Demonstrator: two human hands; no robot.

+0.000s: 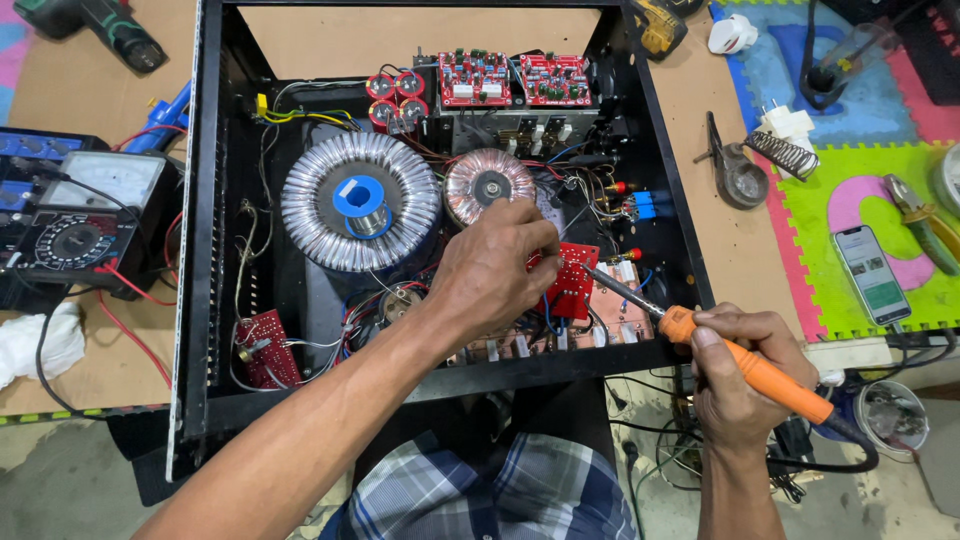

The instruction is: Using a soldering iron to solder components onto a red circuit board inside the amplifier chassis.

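Note:
My right hand grips an orange-handled soldering iron like a pen. Its metal tip reaches a small red circuit board inside an open black metal chassis. My left hand reaches into the chassis with its fingers pinched at the top edge of that red board, beside the iron's tip; what the fingers pinch is hidden. A spool of solder wire with a blue core rests on a large silver toroidal transformer. A smaller copper-coloured toroid lies just behind my left hand.
Two red boards and capacitors stand at the chassis's back. An analog multimeter with red and black leads sits left. Right of the chassis lie a soldering stand, a smartphone, pliers and foam mats. A drill lies top left.

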